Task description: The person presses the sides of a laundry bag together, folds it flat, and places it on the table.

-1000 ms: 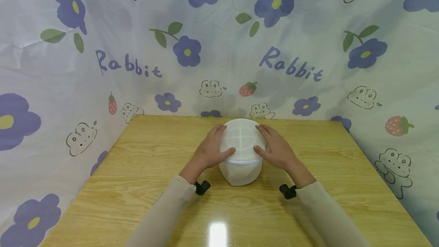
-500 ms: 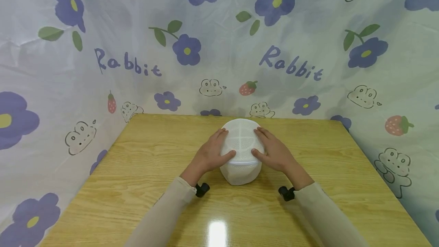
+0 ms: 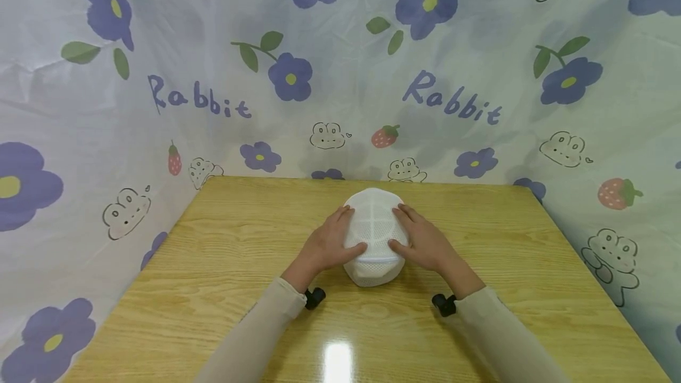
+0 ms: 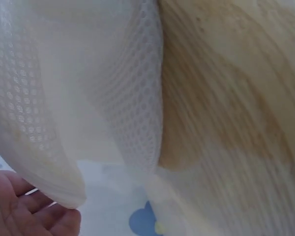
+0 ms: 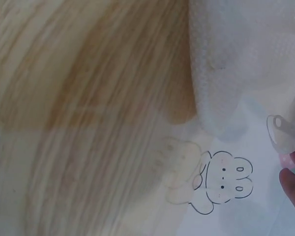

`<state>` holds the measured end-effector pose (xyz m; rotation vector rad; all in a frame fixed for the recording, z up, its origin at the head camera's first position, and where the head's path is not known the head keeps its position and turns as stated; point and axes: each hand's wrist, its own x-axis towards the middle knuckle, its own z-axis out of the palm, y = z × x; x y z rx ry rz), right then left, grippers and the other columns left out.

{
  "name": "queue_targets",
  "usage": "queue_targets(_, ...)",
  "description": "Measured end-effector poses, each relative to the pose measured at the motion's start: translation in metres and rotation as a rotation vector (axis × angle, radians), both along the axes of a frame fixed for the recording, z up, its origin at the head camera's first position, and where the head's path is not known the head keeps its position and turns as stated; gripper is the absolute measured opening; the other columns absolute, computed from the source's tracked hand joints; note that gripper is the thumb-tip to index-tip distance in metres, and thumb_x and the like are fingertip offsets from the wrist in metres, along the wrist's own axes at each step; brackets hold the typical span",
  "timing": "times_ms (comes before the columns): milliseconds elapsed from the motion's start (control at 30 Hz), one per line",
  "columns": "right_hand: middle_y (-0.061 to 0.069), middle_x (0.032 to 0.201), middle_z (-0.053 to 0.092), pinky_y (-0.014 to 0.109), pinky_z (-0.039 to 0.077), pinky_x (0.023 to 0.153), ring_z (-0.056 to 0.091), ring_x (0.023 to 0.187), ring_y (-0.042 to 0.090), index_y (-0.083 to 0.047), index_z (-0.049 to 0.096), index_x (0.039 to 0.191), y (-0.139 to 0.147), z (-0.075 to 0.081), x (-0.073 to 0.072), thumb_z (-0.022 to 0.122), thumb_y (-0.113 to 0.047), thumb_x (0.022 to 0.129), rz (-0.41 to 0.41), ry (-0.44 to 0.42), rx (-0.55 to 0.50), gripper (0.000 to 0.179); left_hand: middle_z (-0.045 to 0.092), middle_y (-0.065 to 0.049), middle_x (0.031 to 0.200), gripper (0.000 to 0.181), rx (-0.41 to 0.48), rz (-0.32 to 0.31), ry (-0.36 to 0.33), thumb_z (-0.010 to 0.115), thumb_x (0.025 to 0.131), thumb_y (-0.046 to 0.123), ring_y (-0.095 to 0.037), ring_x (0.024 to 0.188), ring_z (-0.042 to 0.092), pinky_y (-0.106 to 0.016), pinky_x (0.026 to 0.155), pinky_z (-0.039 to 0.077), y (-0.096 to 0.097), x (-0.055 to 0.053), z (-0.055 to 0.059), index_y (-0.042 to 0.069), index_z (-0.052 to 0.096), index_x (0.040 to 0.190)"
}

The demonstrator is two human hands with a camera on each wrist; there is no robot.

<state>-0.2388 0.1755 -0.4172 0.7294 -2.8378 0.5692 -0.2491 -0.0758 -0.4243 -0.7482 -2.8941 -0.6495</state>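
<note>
A white mesh laundry bag (image 3: 373,223), rounded and domed, stands on the wooden table in the head view. A pale seam or zip runs across its lower front. My left hand (image 3: 331,242) grips its left side, thumb on the front and fingers along the upper edge. Mirroring it, my right hand (image 3: 427,242) holds the right side. Up close in the left wrist view, the left fingers (image 4: 49,211) curl at the rim of the bag (image 4: 132,88). Fingertips (image 5: 292,189) of the right hand meet a small tab on the bag (image 5: 226,69) in the right wrist view.
The wooden table (image 3: 239,223) extends to both sides of the bag. A white fabric backdrop (image 3: 351,93) with flowers and rabbits rises behind the table and along its sides. Small black wrist cameras (image 3: 315,298) sit under the forearms.
Both hands have slid slightly lower toward me on the bag. Its top face has tipped a little forward and down, and the seam sits lower, leaving less of the lower front showing.
</note>
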Motion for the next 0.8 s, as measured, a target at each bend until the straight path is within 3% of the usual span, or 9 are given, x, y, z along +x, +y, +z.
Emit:
queue_targets(233, 0.021, 0.153, 0.034, 0.054, 0.041, 0.105, 0.04, 0.136, 0.04, -0.001, 0.035, 0.148, -0.001, -0.008, 0.0, 0.056, -0.05, 0.091, 0.022, -0.002, 0.035, 0.078, 0.031, -0.017, 0.155, 0.09, -0.047, 0.005, -0.041, 0.056, 0.087, 0.058, -0.031, 0.143, 0.033, -0.046, 0.111, 0.037, 0.0, 0.0, -0.01, 0.0, 0.028, 0.15)
queue_targets(500, 0.024, 0.152, 0.033, 0.052, 0.04, 0.106, 0.04, 0.136, 0.041, 0.002, 0.033, 0.148, -0.004, -0.017, 0.003, 0.056, -0.047, 0.092, 0.03, -0.058, 0.103, 0.078, 0.027, -0.018, 0.156, 0.09, -0.082, 0.001, -0.122, 0.054, 0.088, 0.058, -0.032, 0.145, 0.028, -0.046, 0.112, 0.036, 0.001, 0.003, -0.016, -0.001, 0.025, 0.151)
queue_targets(800, 0.026, 0.153, 0.029, 0.052, 0.037, 0.109, 0.035, 0.139, 0.042, 0.005, 0.029, 0.149, -0.007, -0.022, 0.006, 0.055, -0.044, 0.095, 0.038, -0.15, 0.163, 0.077, 0.026, -0.017, 0.157, 0.089, -0.128, 0.0, -0.141, 0.051, 0.09, 0.058, -0.03, 0.147, 0.024, -0.044, 0.114, 0.033, 0.003, 0.004, -0.025, -0.002, 0.025, 0.15)
